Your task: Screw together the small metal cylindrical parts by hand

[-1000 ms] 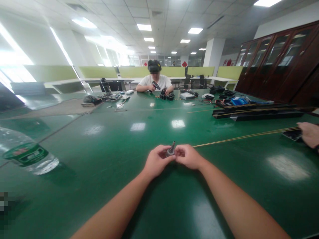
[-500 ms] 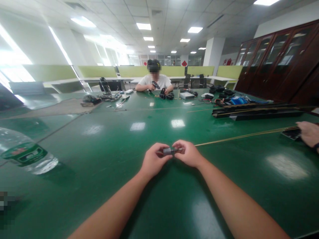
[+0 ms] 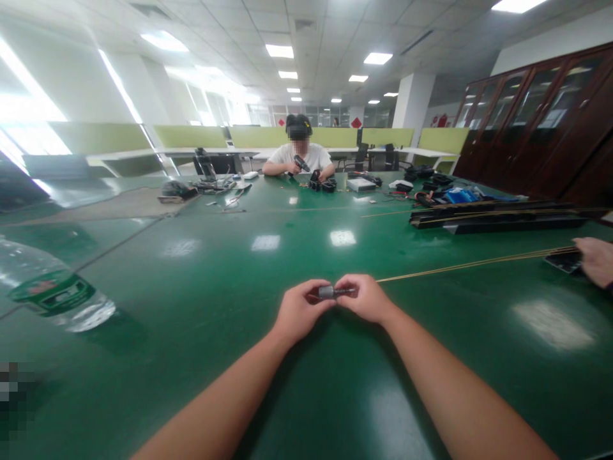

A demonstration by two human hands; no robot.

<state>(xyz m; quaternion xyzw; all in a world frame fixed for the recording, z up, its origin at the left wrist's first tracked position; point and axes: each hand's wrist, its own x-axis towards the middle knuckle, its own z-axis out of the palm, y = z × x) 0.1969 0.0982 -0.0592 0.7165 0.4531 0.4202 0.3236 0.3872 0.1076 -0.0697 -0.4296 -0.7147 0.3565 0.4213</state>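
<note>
Nearest the camera, two bare forearms reached out over the green table [image 3: 201,300]. The left hand [image 3: 299,310] and the right hand [image 3: 366,298] met just above its surface, each pinching one end of a small metal shaft part [image 3: 330,292] that lay crosswise between the fingertips (too small to identify further). To the near left a clear plastic water bottle [image 3: 52,291] lay on its side. Right of the hands, thin brass-coloured rods [image 3: 479,261] ran toward another person's hand [image 3: 596,260] at the right edge, resting by a dark flat object [image 3: 565,260]. Farther back lay long black rails [image 3: 498,216]. At the far side a seated person in a white shirt [image 3: 299,156] held a black tool [image 3: 301,165].
</note>
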